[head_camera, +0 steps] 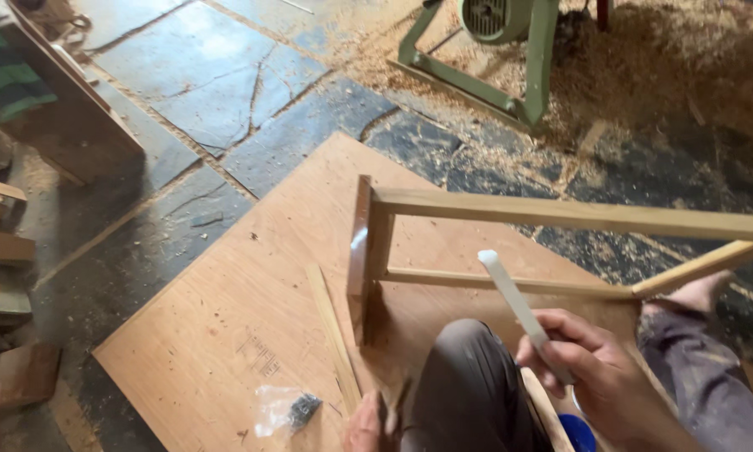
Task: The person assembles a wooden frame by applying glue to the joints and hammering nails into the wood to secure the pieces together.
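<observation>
White stick (514, 303): a pale, flat-sided rod, held at the near right; its long axis runs from the fist up and to the far left, free end toward the wooden frame.
Wood offcuts (0, 251): stacked blocks at the far left edge, on the stone floor.
Plywood sheet (226, 335): large brown board lying flat on the floor, one corner pointing away.
Plastic bag (286, 410): small clear packet, near left on the sheet, crumpled, with dark small hardware inside; faint pencil marks just beyond it.
Thin strip (333, 335): narrow wooden slat lying on the sheet, just right of the bag.
Left hand (368, 427): low at the near edge beside the knee, only partly in view; I cannot tell whether it grips anything.
Wooden frame (560, 216): standing on the sheet, its rails running off to the right.
Right hand (598, 377): fingers wrapped tight around the stick's lower end.
Green machine stand (510, 50): far, amid sawdust.
</observation>
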